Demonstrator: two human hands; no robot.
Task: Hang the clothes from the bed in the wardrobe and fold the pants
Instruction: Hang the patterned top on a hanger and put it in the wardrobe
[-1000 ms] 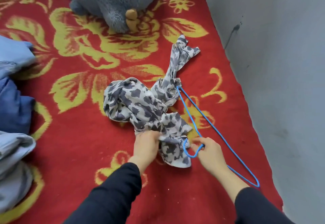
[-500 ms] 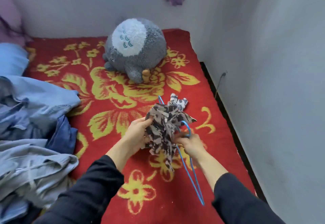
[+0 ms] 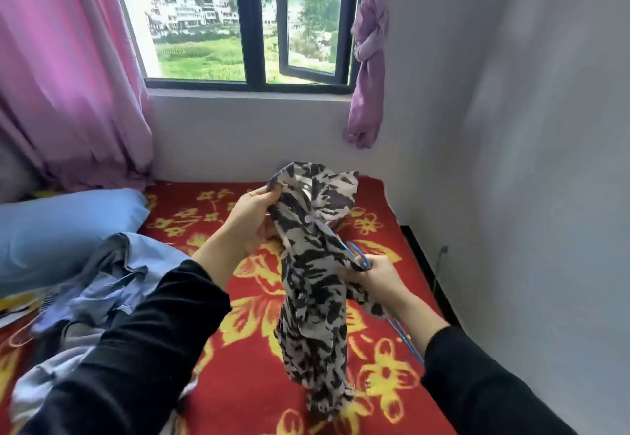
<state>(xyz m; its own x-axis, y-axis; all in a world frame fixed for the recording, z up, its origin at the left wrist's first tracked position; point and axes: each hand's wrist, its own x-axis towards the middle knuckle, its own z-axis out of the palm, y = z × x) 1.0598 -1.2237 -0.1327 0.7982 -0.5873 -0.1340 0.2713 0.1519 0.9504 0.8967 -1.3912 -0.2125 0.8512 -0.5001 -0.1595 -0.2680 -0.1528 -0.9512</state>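
A black-and-white patterned garment (image 3: 315,284) hangs in the air above the red flowered bed cover (image 3: 245,390). My left hand (image 3: 254,221) grips its upper edge near the collar. My right hand (image 3: 376,276) holds the blue wire hanger (image 3: 358,255) together with the cloth lower on the right. Most of the hanger is hidden in the garment; part of its wire (image 3: 405,341) shows below my right wrist.
A heap of blue and grey clothes (image 3: 92,301) lies on the left of the bed, next to a blue pillow (image 3: 64,226). A white wall (image 3: 511,161) runs close along the right. Pink curtains (image 3: 68,76) flank the window (image 3: 245,21) ahead.
Both hands have lifted the garment and hanger off the bed and raised them. My view has tilted up from the bed to the window; the grey plush toy is now out of sight.
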